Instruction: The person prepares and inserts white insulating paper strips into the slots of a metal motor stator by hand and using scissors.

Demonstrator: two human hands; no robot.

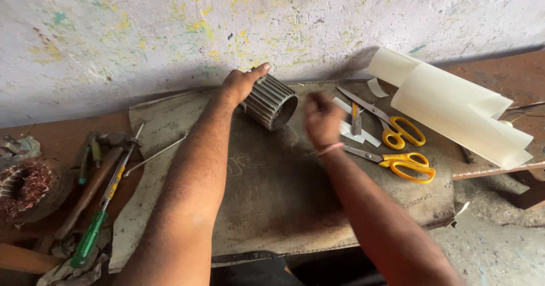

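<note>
Left hand point(241, 83) on one stator core point(272, 101), two scissors point(397, 147)

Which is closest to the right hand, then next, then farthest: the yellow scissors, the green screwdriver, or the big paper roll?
1. Yellow-handled metal scissors, the upper of two pairs, just right of the right hand.
2. Cream rolled paper sheet, farther right, by the wall.
3. Green-handled screwdriver, far off on the left side.

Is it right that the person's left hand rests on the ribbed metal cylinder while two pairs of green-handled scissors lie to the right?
Not quite. The head view shows the left hand on the ribbed metal cylinder, but the two pairs of scissors have yellow handles, not green.
</note>
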